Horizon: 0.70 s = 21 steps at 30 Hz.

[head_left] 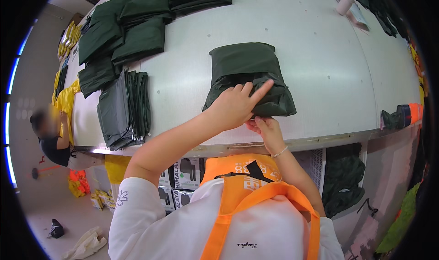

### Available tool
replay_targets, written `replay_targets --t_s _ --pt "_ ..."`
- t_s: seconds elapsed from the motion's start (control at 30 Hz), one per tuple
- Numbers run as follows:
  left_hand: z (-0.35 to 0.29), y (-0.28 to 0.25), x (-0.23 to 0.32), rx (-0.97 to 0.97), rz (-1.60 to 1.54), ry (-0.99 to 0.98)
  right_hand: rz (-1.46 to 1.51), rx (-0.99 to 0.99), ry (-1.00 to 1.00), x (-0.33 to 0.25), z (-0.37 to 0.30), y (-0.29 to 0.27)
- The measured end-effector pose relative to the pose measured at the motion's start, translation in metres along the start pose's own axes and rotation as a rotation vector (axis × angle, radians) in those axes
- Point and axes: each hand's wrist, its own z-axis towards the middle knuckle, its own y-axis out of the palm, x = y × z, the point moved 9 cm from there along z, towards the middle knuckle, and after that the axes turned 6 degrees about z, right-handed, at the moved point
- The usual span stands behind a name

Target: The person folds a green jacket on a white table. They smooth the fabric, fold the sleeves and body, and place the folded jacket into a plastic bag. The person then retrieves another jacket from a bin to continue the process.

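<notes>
A dark green folded garment in a pouch lies on the white table in front of me, its upper part smooth and matte, its lower part shiny and creased. My left hand rests on the lower left of it, index finger stretched out across the shiny part and the other fingers bent. At the pouch's near edge, my right hand pinches the material between thumb and fingers, just below the left hand. The right fingertips are partly hidden under that edge.
Left of the pouch stands a row of flat dark green pouches. Behind it, filled dark green packages are piled. A white roll sits at the far right. Another person works at the left with yellow material. The table's metal edge runs before me.
</notes>
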Motion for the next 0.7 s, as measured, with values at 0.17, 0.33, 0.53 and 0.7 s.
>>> replay_targets --t_s 0.17,0.33,0.53,0.7 --pt "0.012 -0.040 -0.013 0.243 0.129 -0.039 0.003 0.084 -0.045 -0.014 0.003 0.006" --pt "0.032 -0.044 -0.011 0.300 0.278 0.045 -0.022 0.182 -0.076 -0.047 0.008 0.024" --pt "0.008 -0.019 0.010 0.313 0.181 0.166 -0.264 0.192 -0.065 -0.046 0.013 0.010" --pt "0.015 -0.011 0.011 0.137 0.134 0.173 -0.316 0.188 -0.034 -0.036 0.016 -0.008"
